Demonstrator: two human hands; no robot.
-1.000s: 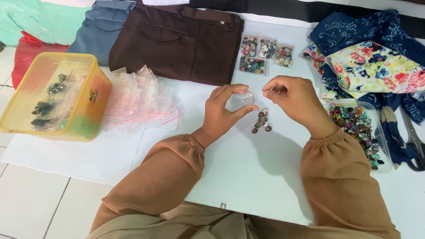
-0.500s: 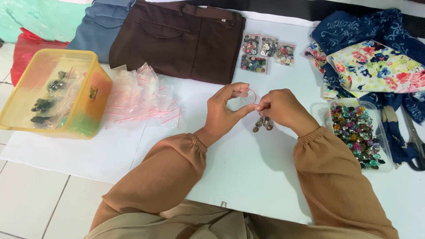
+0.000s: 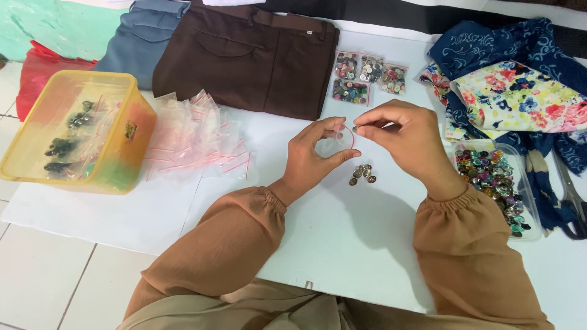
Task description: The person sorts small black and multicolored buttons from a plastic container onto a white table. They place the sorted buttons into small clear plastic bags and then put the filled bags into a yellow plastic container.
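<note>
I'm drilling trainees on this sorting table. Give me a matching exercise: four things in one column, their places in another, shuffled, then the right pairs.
Things:
1. yellow tub
2. brown trousers
3. small clear bag
4. loose buttons

Places:
A. on the white sheet just below the hands
B. pinched in the left hand
C. far left of the sheet
D. folded along the far edge

Pairs: 1-C, 2-D, 3-B, 4-A
</note>
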